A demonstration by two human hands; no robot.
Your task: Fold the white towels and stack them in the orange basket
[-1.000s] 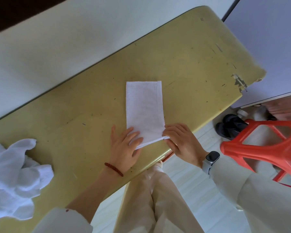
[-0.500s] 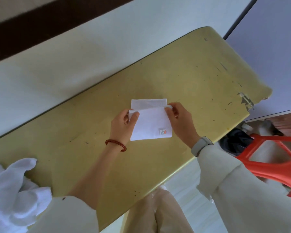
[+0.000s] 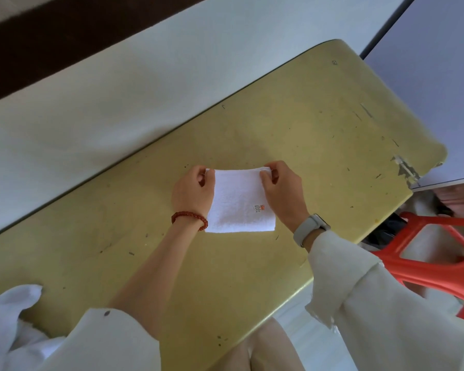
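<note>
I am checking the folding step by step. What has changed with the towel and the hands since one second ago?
The white towel was a long strip; its near end has been carried away from the person onto the far end, halving it. The left hand and right hand moved from the near end to the far corners, which they now pinch. The unfolded pile and yellow table stayed as before.

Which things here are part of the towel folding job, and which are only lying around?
Job: folded white towel, pinched by left hand and right hand; unfolded white towels.
Lying around: yellow table; orange stool.
</note>
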